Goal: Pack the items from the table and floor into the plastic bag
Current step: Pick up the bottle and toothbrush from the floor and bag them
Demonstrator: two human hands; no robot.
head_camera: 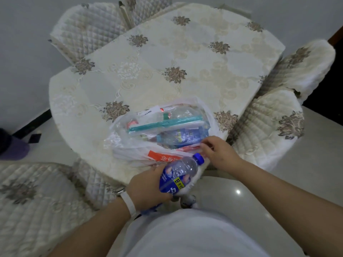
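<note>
- Step in hand, by the look of it: getting one more item into the plastic bag (130,145), which lies on the near edge of the table (185,52), mouth toward the person.
- One bottle (182,171), clear, blue cap and blue label, gripped round its body by the left hand (146,188); held just off the table edge, cap pointing at the bag's mouth, not yet inside.
- Right hand (219,151) at the bag's near rim, fingers curled and seemingly pinching the thin plastic to hold the mouth up.
- Next move likely calls for: lifting the rim wider, sliding the bottle in cap first over what already lies there, keeping the bag from slipping off the edge.
- Counted: one bag, one bottle outside it, two hands, one watch (129,201) on the left wrist.
- Inside the bag: one teal-edged flat pack (165,124), one blue packet (183,136), more beneath; full number impossible to tell.
- At least four quilted chairs (269,127) round the table.
- One purple thing (13,149) on the floor, left; kind unclear.
</note>
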